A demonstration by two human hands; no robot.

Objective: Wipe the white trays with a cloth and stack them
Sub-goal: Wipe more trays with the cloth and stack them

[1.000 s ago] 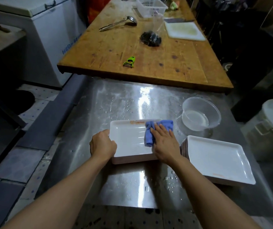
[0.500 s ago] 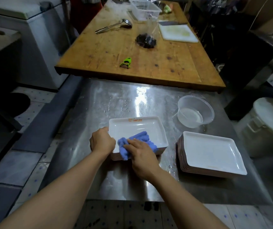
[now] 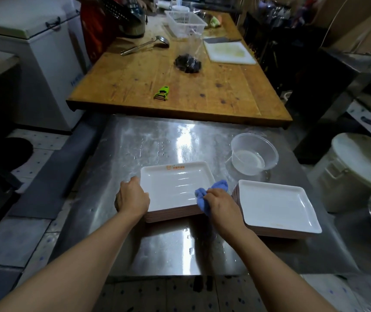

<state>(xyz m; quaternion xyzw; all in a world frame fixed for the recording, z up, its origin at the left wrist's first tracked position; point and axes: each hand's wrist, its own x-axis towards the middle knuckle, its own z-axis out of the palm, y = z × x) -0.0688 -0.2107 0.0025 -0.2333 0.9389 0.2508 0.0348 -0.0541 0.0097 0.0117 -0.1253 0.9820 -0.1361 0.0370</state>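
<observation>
Gripping the left edge of the top white tray (image 3: 175, 185), the left hand (image 3: 132, 198) is curling its fingers over the rim and steadying the left stack of trays (image 3: 173, 213), which is sitting on the wet stainless steel table (image 3: 135, 154). At the tray's right rim, the right hand (image 3: 221, 202) is clutching a bunched blue cloth (image 3: 204, 199), fingers closed round it, with the cloth pressing against the near right corner of the tray and part of it hanging down past the stack's edge. Just beside that hand, to the right, a second stack of white trays (image 3: 276, 206) is resting on the same table, its top tray facing up. Behind the two stacks, a clear plastic tub (image 3: 254, 154) holding a little water is standing near the table's far right. Beyond the steel surface, a wooden worktable (image 3: 180, 91) is carrying a green peeler (image 3: 162, 93), a metal ladle (image 3: 145, 45), a white cutting board (image 3: 228, 52), a white plastic basket (image 3: 185, 24) and a dark bundle in clear plastic (image 3: 188, 63)
</observation>
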